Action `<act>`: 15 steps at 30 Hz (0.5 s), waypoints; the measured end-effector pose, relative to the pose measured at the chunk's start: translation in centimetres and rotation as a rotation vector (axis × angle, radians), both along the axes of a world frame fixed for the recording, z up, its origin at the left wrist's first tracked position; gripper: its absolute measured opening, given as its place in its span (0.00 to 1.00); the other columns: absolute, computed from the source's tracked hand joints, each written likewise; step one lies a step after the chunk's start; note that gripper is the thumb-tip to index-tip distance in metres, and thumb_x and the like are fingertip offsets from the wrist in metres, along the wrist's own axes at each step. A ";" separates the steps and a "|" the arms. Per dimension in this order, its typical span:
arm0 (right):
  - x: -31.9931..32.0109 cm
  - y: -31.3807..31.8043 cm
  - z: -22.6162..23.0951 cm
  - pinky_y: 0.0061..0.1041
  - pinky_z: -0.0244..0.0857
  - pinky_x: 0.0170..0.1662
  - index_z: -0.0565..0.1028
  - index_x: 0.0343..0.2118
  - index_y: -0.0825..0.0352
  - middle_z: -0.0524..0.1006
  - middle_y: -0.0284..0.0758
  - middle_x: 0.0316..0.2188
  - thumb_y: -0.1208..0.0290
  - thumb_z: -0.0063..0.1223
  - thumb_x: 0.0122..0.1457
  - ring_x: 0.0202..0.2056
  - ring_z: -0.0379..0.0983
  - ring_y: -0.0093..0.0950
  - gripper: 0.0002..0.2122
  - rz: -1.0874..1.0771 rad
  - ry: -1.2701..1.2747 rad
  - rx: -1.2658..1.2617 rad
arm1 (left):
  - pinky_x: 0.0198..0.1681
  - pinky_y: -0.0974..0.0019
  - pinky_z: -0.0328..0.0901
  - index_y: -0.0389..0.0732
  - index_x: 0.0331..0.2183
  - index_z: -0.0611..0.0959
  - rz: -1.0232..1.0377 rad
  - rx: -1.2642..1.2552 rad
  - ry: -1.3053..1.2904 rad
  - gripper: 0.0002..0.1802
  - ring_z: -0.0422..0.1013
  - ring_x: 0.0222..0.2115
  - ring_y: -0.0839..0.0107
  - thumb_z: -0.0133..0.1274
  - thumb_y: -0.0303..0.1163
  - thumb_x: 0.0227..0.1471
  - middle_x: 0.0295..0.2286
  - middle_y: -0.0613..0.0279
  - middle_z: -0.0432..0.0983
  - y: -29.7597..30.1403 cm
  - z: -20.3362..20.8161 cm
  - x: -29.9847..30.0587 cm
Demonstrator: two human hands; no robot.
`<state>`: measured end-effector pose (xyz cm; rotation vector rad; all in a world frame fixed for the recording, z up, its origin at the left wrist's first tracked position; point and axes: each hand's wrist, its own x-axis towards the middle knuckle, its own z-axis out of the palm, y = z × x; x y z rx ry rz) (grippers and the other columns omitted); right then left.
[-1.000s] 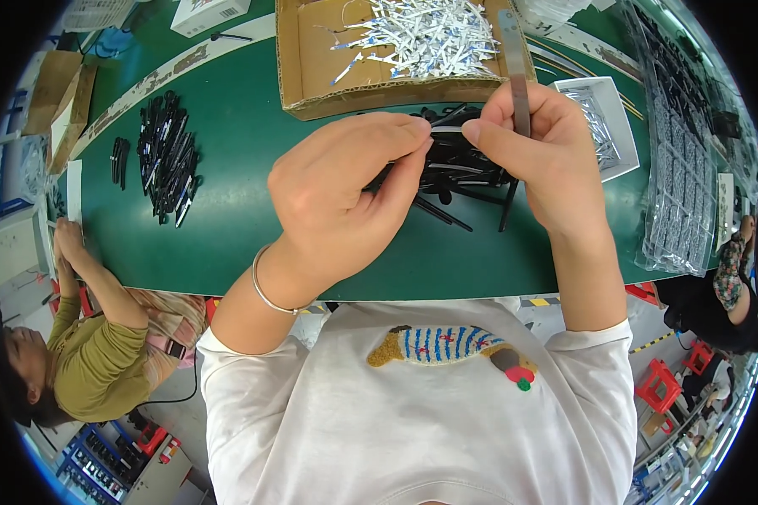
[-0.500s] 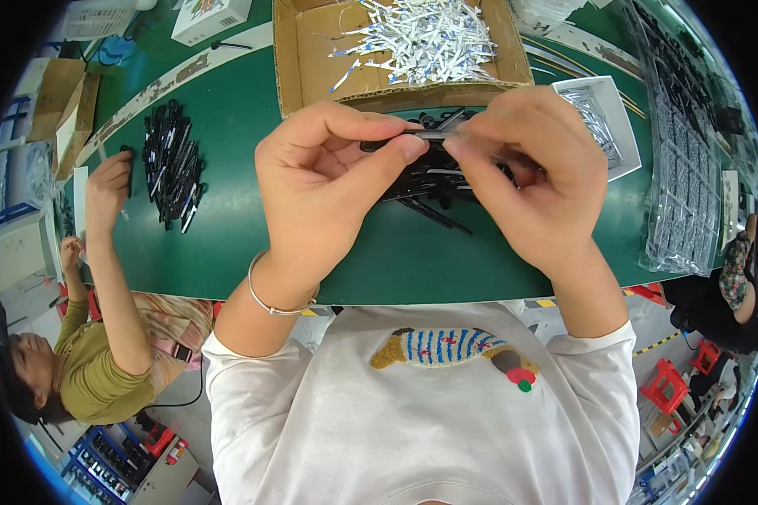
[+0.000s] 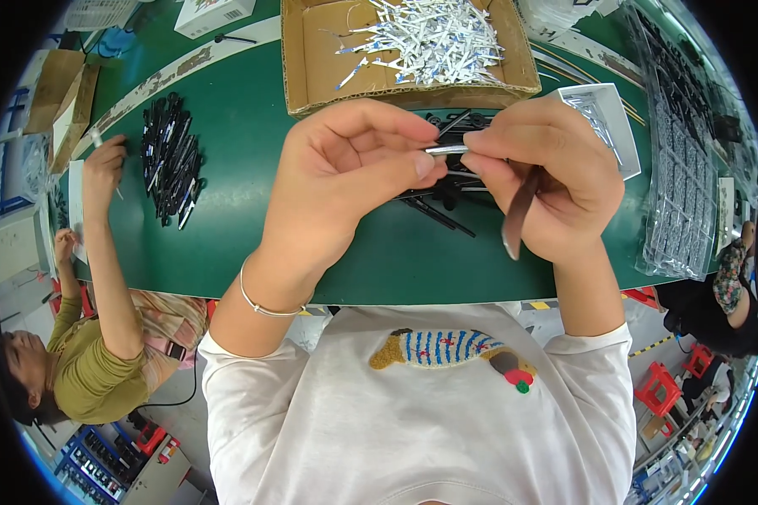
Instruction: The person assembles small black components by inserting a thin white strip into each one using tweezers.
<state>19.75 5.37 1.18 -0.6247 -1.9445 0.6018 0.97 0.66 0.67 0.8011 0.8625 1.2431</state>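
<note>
A slim, shiny silver rod [image 3: 448,150] bridges the fingertips of both hands above the table. My left hand [image 3: 345,164] is closed at the rod's left end, thumb below and index finger above. Thumb and index finger of my right hand [image 3: 556,172] pinch its right end. A flat, brownish metal strip [image 3: 521,215] sticks down out of my right palm; its kind is unclear. Beneath the hands lies a pile of black, pen-like pieces [image 3: 438,215], partly hidden by my fingers.
A cardboard box [image 3: 312,63] of white and blue strips stands beyond my hands. To its right is a white tray [image 3: 630,156] of silver pieces, then clear plastic trays [image 3: 678,219]. Another black pile [image 3: 168,160] lies left, near a co-worker's hand [image 3: 103,172].
The black piece seen in my left fingers is no longer there; the silver rod now shows between both hands. The metal strip has come into view at my right palm.
</note>
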 end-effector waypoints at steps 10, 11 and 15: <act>0.1 -0.9 -0.8 0.09 0.58 0.19 0.68 0.33 0.73 0.76 0.38 0.29 0.90 0.53 0.48 0.21 0.68 0.11 0.11 0.261 0.413 -0.526 | 0.35 0.67 0.73 0.30 0.31 0.78 -0.088 0.045 0.042 0.06 0.77 0.30 0.65 0.53 0.15 0.45 0.26 0.52 0.77 -0.8 0.3 0.3; -0.1 -1.0 -0.9 0.09 0.58 0.19 0.68 0.33 0.73 0.76 0.38 0.29 0.90 0.53 0.48 0.21 0.68 0.11 0.11 0.264 0.411 -0.525 | 0.35 0.67 0.73 0.30 0.30 0.78 -0.070 0.059 0.047 0.06 0.77 0.30 0.65 0.52 0.14 0.45 0.26 0.52 0.77 -1.0 0.4 0.5; -0.7 -1.7 -0.9 0.14 0.68 0.29 0.69 0.32 0.74 0.77 0.40 0.29 0.91 0.52 0.48 0.27 0.75 0.19 0.09 0.252 0.529 -0.524 | 0.37 0.67 0.73 0.30 0.28 0.78 -0.036 0.094 0.089 0.06 0.76 0.30 0.66 0.53 0.12 0.44 0.27 0.52 0.77 -1.6 0.7 0.9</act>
